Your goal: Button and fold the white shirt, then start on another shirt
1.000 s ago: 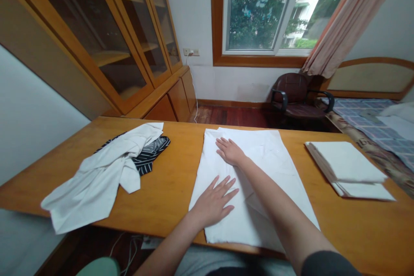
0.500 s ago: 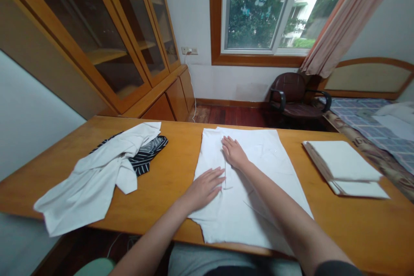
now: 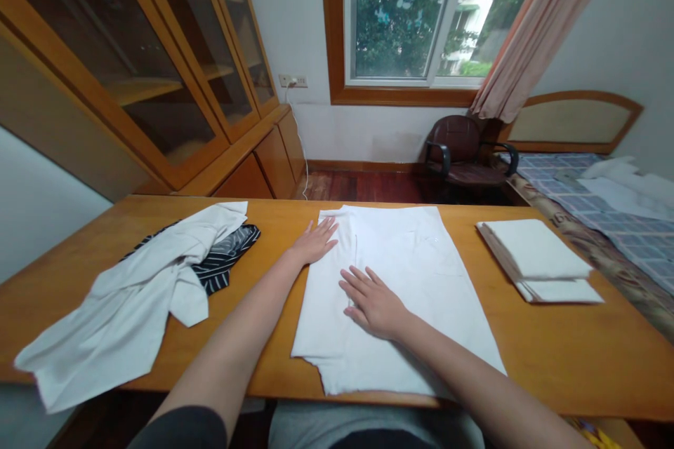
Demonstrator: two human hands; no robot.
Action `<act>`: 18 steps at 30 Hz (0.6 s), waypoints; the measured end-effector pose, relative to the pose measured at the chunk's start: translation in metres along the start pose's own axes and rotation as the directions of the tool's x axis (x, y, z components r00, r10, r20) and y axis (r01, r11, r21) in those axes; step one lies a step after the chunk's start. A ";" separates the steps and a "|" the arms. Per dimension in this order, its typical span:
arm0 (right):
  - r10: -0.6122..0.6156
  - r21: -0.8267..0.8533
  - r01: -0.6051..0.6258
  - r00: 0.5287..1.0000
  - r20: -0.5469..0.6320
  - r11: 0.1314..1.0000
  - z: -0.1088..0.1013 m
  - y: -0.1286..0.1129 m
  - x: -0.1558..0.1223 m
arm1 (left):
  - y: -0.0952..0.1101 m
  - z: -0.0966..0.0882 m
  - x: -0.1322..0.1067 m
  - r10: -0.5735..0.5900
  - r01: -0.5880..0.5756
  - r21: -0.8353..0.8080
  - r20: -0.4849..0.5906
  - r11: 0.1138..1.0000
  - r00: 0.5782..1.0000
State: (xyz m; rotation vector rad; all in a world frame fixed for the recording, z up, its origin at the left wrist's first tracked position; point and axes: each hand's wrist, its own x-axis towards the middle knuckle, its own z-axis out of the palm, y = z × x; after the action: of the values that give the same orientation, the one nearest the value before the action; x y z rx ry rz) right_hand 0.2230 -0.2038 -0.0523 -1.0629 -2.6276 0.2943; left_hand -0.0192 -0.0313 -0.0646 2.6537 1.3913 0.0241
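A white garment (image 3: 415, 273) lies spread flat on the wooden table (image 3: 274, 337) in front of me. My left hand (image 3: 314, 242) rests flat with fingers apart on the garment's far left edge. My right hand (image 3: 371, 302) lies palm down on the garment's middle, closer to me, fingers spread. Neither hand grips anything.
A crumpled white shirt (image 3: 126, 305) lies on a dark striped garment (image 3: 224, 259) at the table's left. A folded white stack (image 3: 537, 259) sits at the right. Beyond the table are a brown armchair (image 3: 463, 151), a bed (image 3: 595, 189), a glass-door cabinet (image 3: 158, 63) and a window (image 3: 411, 10).
My left hand slid away from me, up the garment's left edge. My right hand drew back toward me to the garment's middle. The view shifted slightly to the right.
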 end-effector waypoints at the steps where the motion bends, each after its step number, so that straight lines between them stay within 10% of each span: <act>1: -0.002 0.002 0.002 1.000 0.005 1.000 -0.001 0.001 0.000 | 0.000 -0.002 0.006 -0.021 0.021 0.002 0.011 1.000 1.000; 8: -0.008 0.008 0.008 1.000 0.018 1.000 -0.003 0.002 0.001 | 0.010 -0.019 0.033 -0.158 0.156 0.036 0.031 0.987 0.987; 14: 0.002 0.016 -0.002 1.000 0.010 1.000 -0.002 0.001 0.000 | 0.028 -0.025 0.031 0.011 0.002 0.089 -0.151 0.996 0.988; 18: 0.008 0.019 -0.008 1.000 0.005 1.000 -0.002 0.001 0.000 | 0.039 -0.012 0.028 0.115 -0.112 0.045 -0.068 0.993 0.991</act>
State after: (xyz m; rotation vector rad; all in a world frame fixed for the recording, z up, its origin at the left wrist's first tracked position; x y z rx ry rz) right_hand 0.2245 -0.2025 -0.0504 -1.0685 -2.6201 0.3227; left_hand 0.0280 -0.0288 -0.0486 2.7884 1.2719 0.1039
